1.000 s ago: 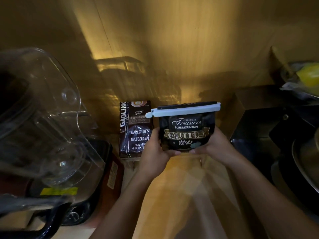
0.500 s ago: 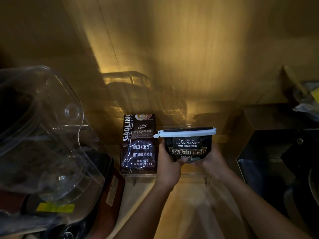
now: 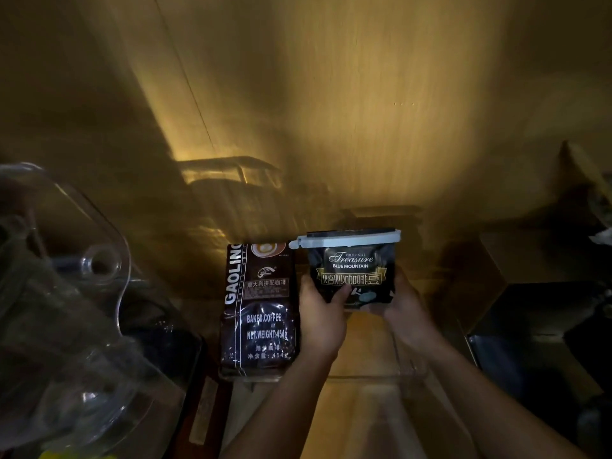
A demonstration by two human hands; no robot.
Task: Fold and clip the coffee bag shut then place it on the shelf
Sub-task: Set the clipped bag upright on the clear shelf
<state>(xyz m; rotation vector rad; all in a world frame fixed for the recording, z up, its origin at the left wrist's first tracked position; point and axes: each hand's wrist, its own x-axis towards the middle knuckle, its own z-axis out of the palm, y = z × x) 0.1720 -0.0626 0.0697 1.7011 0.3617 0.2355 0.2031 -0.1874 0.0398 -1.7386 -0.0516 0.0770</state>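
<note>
A black coffee bag (image 3: 351,270) labelled Treasure Blue Mountain stands upright, its folded top held by a pale blue clip (image 3: 346,241). My left hand (image 3: 323,318) grips the bag's lower left side, thumb across the front. My right hand (image 3: 402,311) holds its lower right corner. The bag's bottom is hidden behind my fingers, so I cannot tell whether it rests on the clear shelf (image 3: 364,376) below. It is close beside a taller Gaoling coffee bag (image 3: 260,309) that stands on the same shelf.
A clear plastic blender jug (image 3: 63,293) fills the left foreground. A wooden wall (image 3: 331,111) rises behind the shelf. Dark boxes and a dark metal item (image 3: 530,309) crowd the right side.
Both hands have carried the clipped bag forward and a little right, next to the Gaoling bag. The view has tilted up toward the wall.
</note>
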